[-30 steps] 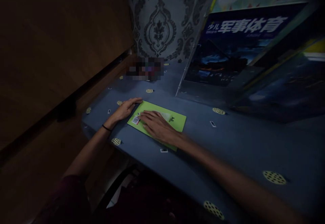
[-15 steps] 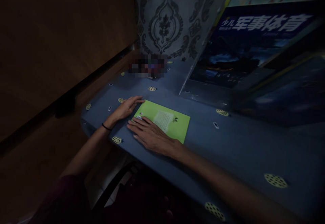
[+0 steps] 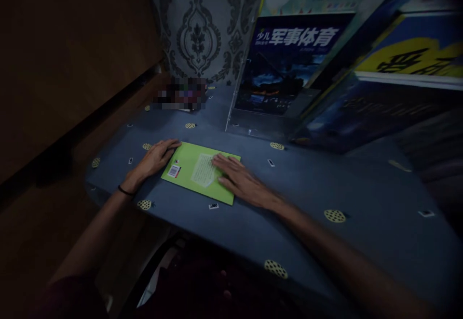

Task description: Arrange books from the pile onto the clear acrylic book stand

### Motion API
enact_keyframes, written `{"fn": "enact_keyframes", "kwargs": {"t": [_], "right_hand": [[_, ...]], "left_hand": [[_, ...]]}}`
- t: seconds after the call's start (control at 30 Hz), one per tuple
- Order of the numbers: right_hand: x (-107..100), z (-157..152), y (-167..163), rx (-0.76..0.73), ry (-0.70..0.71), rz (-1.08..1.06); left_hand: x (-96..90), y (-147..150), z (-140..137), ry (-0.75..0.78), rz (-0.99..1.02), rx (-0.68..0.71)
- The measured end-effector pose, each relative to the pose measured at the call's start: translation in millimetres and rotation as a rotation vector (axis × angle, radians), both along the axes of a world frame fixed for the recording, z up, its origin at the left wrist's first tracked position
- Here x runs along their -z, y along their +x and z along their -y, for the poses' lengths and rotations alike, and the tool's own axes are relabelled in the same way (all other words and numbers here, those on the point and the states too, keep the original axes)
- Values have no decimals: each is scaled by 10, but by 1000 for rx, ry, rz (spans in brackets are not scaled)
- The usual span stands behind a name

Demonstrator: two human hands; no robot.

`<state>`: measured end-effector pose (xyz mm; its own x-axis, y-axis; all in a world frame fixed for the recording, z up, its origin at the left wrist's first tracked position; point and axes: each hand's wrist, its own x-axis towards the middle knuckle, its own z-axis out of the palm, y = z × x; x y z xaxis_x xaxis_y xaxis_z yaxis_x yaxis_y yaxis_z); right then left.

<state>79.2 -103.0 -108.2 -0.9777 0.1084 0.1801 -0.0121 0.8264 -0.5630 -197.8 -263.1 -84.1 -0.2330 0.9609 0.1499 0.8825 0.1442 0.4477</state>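
Observation:
A thin green book [image 3: 184,167] lies closed on the blue tablecloth, its back cover up, with a barcode at the lower left and a pale text block in the middle. My left hand [image 3: 155,159] rests beside its left edge, fingertips at the upper left corner, fingers stretched out. Across the right part of the cover lies my right hand [image 3: 242,179], its fingers extended flat and reaching the text block. Neither hand is wrapped around anything.
Clear stands with upright books [image 3: 285,68] fill the back right of the table [image 3: 307,184]. A blurred-out object [image 3: 181,95] sits at the far left end. A wooden panel [image 3: 72,44] rises along the left, and patterned wallpaper [image 3: 197,34] covers the back.
My right hand has slid rightward across the cover, uncovering the barcode. My left hand stays at the book's upper left corner. The view has turned to the right, showing more of the upright books.

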Motion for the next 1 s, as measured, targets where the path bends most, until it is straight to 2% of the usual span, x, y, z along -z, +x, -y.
{"fn": "enact_keyframes", "kwargs": {"t": [0.13,0.3,0.5,0.6,0.73,0.8,1.0], "right_hand": [[4,-235,141,107,-85,-11],[-53,-290,179,158,-220,-21],[-72,-257,162,202,-314,-34],[-56,-251,158,189,-310,-49],[-42,-255,162,173,-266,-57],[-38,-255,165,173,-243,-49],[3,-245,167,147,-188,-44]], "left_hand": [[-14,22,6,6,-65,7],[-23,307,-77,-30,-371,4],[51,891,-444,5,-405,262],[40,1115,-498,41,-390,359],[-46,1296,-297,15,-326,535],[-76,1345,-144,1,-323,578],[-52,1372,122,-59,-465,553]]}}
